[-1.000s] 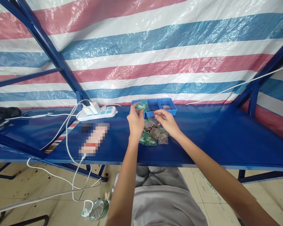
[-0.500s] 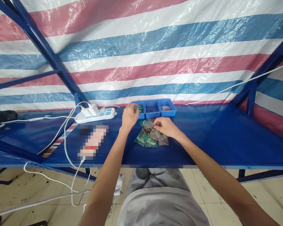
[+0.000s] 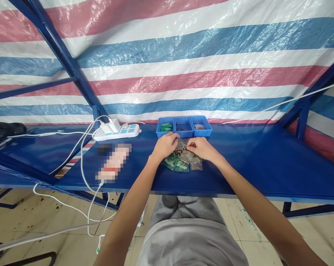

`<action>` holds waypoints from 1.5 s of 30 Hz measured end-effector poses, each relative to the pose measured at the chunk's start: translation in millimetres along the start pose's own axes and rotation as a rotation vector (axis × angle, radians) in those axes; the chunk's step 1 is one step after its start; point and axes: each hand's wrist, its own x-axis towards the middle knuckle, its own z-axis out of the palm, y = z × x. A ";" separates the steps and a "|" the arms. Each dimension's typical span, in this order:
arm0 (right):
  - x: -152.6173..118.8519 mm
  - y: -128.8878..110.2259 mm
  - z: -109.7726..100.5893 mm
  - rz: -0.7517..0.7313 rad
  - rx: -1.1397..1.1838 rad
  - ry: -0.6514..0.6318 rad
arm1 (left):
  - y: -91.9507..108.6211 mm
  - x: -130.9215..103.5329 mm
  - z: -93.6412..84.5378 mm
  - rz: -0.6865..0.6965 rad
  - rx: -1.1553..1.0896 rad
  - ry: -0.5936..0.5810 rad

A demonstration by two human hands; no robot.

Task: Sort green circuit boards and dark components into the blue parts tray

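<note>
A pile of small plastic bags lies on the blue table, with green bags (image 3: 171,162) at its front left and clear bags (image 3: 196,163) at its right. Small dark metal parts (image 3: 179,150) sit in the middle, too small to name. At the pile's back left is my left hand (image 3: 165,145), thumb and fingers curved and slightly apart, nothing visible between them. My right hand (image 3: 201,147) reaches the pile from the right with its fingertips pinched together; what they hold is too small to tell. Both hands partly cover the pile.
Behind the pile stand three joined blue bins: the left bin (image 3: 157,127) with green bags, the middle bin (image 3: 183,129) with a few dark parts, the right bin (image 3: 207,132) with clear bags. A white power strip (image 3: 118,133), a white cable (image 3: 82,166) and a blurred-out object (image 3: 114,162) are on the left.
My left hand has moved from the left bin, forward and right, to the bag pile. My right hand stays at the pile. The view has shifted slightly.
</note>
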 end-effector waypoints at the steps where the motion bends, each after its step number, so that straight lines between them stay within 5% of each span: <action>1: -0.1 0.4 -1.4 0.009 -0.007 -0.008 | -0.7 0.0 -1.0 -0.007 0.000 0.002; 9: -0.5 3.7 -5.4 -0.002 -0.057 -0.006 | -2.9 0.0 -0.5 -0.023 -0.034 0.000; 19: 3.4 -5.1 5.3 -0.071 0.158 0.364 | 9.2 1.5 -3.3 0.121 -0.185 -0.057; 45: 3.4 -6.0 14.4 -0.070 0.313 0.327 | 10.0 2.0 1.7 0.131 -0.225 0.049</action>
